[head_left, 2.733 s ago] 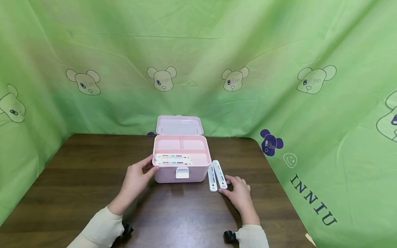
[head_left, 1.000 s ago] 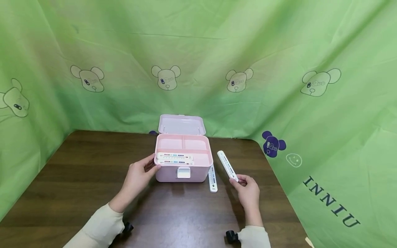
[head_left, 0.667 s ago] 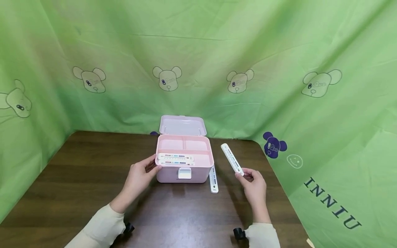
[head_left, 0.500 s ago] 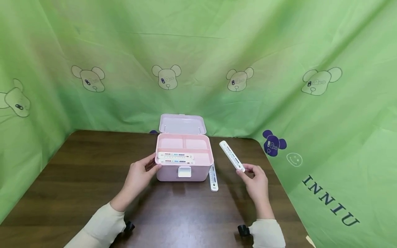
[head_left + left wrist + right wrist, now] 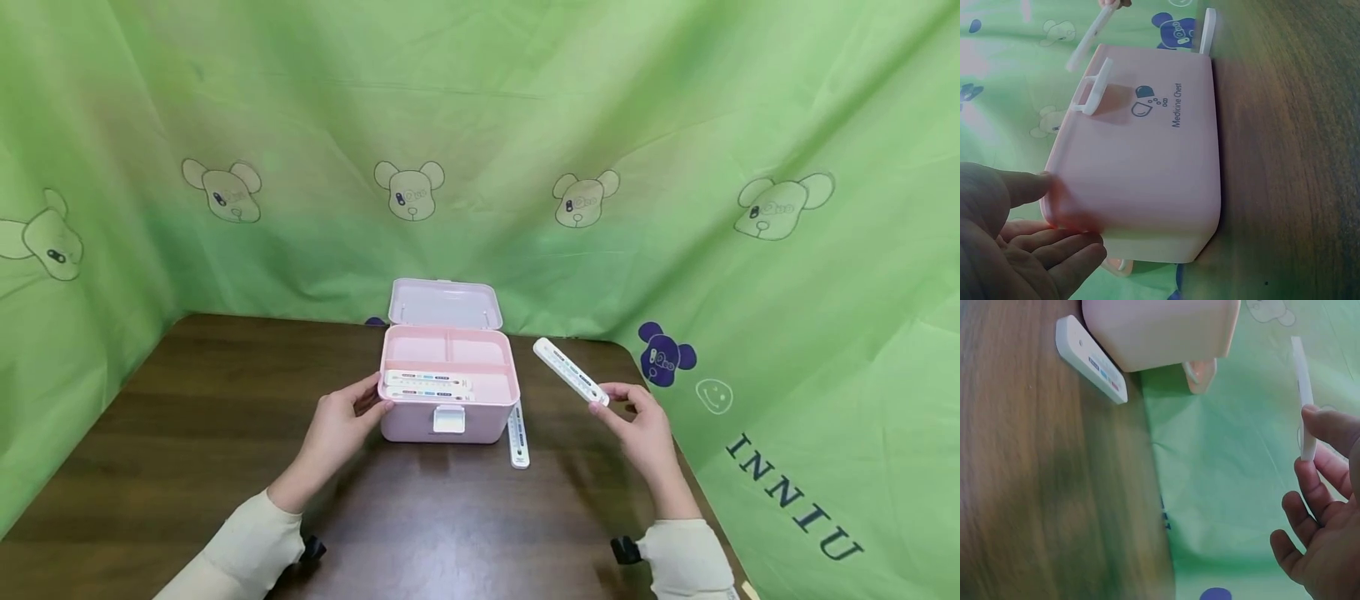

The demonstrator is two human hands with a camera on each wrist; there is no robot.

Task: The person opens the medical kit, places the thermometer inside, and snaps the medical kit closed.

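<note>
Pink box (image 5: 408, 427) on table (image 5: 420, 508): "Medicine Chest" lettering (image 5: 1177, 105) legible in left wrist view only; two inner strips (image 5: 426, 379), front compartment, head view only. Left hand (image 5: 339, 425): thumb and fingers pinching box's front-left corner. Right hand (image 5: 643, 427): pinching held strip (image 5: 572, 372) aloft, right of box. Box hides loose strip's (image 5: 518, 437) far end from head view; right wrist view shows it.

Four white strips (image 5: 570, 372): one in my right hand (image 5: 647, 427), one left of that grip, two just right of my left hand (image 5: 337, 427). One pink box (image 5: 410, 425) in left grip: three compartments (image 5: 417, 345), one lid (image 5: 446, 303), one latch (image 5: 449, 419).
</note>
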